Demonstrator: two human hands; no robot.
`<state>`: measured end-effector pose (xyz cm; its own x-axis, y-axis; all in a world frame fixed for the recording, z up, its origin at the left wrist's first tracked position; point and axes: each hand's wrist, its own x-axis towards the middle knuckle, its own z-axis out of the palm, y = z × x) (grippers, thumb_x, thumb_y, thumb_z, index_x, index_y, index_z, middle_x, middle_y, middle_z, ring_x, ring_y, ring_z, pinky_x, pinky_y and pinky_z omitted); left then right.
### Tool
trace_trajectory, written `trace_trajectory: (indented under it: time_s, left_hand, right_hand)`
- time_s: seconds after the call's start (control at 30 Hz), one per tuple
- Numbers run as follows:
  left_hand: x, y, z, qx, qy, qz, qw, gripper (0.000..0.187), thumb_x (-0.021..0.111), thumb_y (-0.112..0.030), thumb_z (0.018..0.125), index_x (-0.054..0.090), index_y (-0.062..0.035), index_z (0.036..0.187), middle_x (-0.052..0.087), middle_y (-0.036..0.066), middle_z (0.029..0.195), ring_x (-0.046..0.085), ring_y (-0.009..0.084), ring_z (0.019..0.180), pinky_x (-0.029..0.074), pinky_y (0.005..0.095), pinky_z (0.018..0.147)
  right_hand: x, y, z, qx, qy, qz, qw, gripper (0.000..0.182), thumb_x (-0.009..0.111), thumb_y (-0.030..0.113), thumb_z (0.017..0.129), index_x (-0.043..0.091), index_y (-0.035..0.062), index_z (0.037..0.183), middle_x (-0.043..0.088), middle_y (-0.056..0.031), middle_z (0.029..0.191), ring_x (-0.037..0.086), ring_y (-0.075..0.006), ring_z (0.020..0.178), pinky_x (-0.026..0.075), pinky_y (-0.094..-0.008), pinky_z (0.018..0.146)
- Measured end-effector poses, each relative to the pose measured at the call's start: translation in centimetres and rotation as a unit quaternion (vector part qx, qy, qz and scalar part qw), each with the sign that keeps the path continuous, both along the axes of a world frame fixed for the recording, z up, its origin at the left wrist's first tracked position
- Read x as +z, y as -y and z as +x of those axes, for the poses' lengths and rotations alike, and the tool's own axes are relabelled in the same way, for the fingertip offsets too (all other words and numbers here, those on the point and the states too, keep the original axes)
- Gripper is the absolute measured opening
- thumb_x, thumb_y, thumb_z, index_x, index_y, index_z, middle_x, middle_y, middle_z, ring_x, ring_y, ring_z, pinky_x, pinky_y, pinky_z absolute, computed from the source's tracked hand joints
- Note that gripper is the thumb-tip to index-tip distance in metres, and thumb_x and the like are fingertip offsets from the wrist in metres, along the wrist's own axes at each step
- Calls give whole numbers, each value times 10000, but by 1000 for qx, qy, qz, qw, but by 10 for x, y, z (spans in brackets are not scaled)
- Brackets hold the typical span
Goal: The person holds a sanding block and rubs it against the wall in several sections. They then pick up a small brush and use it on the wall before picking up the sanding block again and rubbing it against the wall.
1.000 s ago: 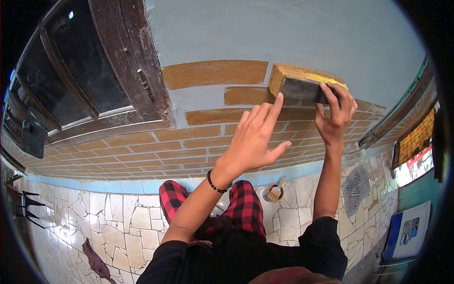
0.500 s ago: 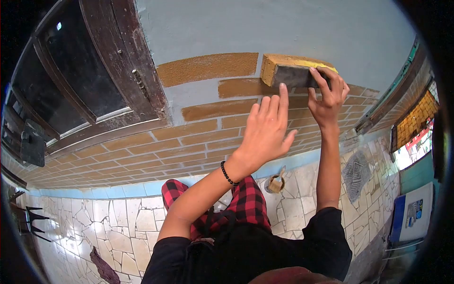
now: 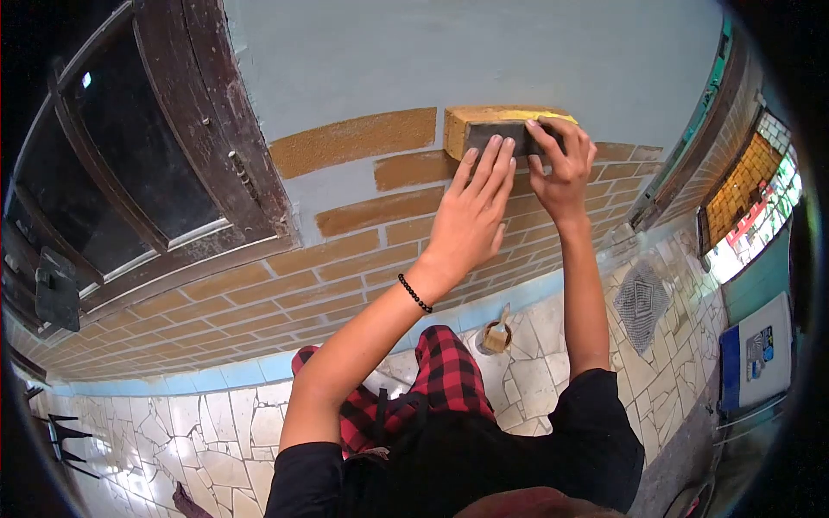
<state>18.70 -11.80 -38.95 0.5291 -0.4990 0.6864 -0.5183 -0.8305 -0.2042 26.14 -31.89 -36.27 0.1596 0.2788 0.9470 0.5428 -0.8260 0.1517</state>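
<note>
A foam block (image 3: 455,131) with a dark backing lies against the grey wall (image 3: 466,52), level with the top row of painted brown bricks (image 3: 354,141). My right hand (image 3: 563,168) grips the block's right end, thumb below and fingers over the dark face. My left hand (image 3: 473,207), with a black bead bracelet at the wrist, rests its stretched fingertips on the left part of the dark face. Yellow colour shows along the block's top edge.
A dark wooden window frame (image 3: 250,173) stands at the left. On the stone-tiled floor (image 3: 224,432) below are a container with a brush (image 3: 496,337) and a grey mat (image 3: 642,306). A white and blue box (image 3: 756,354) is at the right.
My left hand has moved up onto the block's dark face, its fingers now touching it. My right hand still holds the block's right end. The whole view has shifted slightly.
</note>
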Motion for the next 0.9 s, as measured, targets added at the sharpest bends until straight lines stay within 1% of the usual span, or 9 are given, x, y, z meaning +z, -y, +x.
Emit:
trace_trajectory:
  time_s: [0.03, 0.13, 0.17, 0.37, 0.47, 0.67, 0.77, 0.9]
  left_hand:
    - [0, 0, 0, 7, -6, 4, 1000, 1014, 826, -404, 778, 412, -1, 1611, 277, 193, 1738, 210, 337, 1640, 194, 497, 1333]
    - [-1, 2, 1, 7, -3, -1, 1000, 1026, 825, -406, 776, 398, -9, 1620, 283, 181, 1738, 215, 329, 1638, 195, 499, 1334]
    - [-1, 2, 2, 7, 0, -3, 1000, 1028, 825, -404, 776, 395, -11, 1622, 285, 178, 1737, 217, 327, 1638, 195, 499, 1334]
    - [-2, 2, 5, -6, 0, -16, 1000, 1028, 827, -383, 771, 388, -18, 1627, 298, 168, 1733, 228, 322, 1634, 200, 501, 1333]
    - [-4, 1, 7, -16, 1, -29, 999, 1024, 827, -374, 772, 388, -22, 1628, 304, 166, 1730, 233, 325, 1632, 202, 503, 1331]
    - [-4, 0, 8, -23, 0, -33, 999, 1019, 827, -367, 775, 389, -25, 1628, 307, 161, 1730, 237, 326, 1630, 202, 507, 1329]
    - [-5, -1, 8, -28, 0, -38, 999, 1016, 826, -363, 774, 390, -23, 1627, 307, 162, 1729, 239, 325, 1630, 199, 508, 1330]
    - [-6, 0, 10, -31, -2, -41, 999, 1015, 824, -359, 775, 389, -20, 1627, 305, 160, 1731, 237, 324, 1630, 196, 508, 1332]
  right_hand:
    - [-1, -2, -2, -21, 17, 0, 1000, 718, 796, -20, 700, 728, 270, 1354, 653, -19, 1300, 568, -284, 1242, 415, -463, 1053]
    - [-12, -2, 5, 7, 32, 34, 999, 730, 798, -32, 700, 736, 276, 1359, 651, -51, 1301, 563, -292, 1232, 438, -461, 1052]
    - [-14, -1, 6, 0, 29, 31, 999, 737, 804, -40, 700, 735, 253, 1373, 646, -88, 1314, 569, -307, 1234, 467, -463, 1043]
    - [-24, 0, 11, 34, 47, 67, 996, 657, 834, -41, 705, 744, 162, 1323, 633, -108, 1366, 575, -347, 1277, 489, -481, 1071]
    - [-31, -4, 8, 21, 56, 104, 993, 604, 851, -33, 712, 755, 153, 1279, 633, -110, 1370, 572, -348, 1289, 488, -478, 1087]
    - [-37, -9, 6, 0, 77, 108, 991, 541, 870, -19, 721, 768, 148, 1224, 639, -108, 1361, 577, -340, 1275, 497, -469, 1068]
    - [-39, -12, 6, -12, 70, 119, 990, 523, 872, -15, 727, 771, 149, 1213, 650, -103, 1342, 589, -334, 1245, 501, -466, 1050]
    - [-44, -12, 12, -2, 72, 129, 989, 513, 870, -19, 733, 773, 147, 1209, 661, -101, 1320, 601, -329, 1211, 506, -464, 1033]
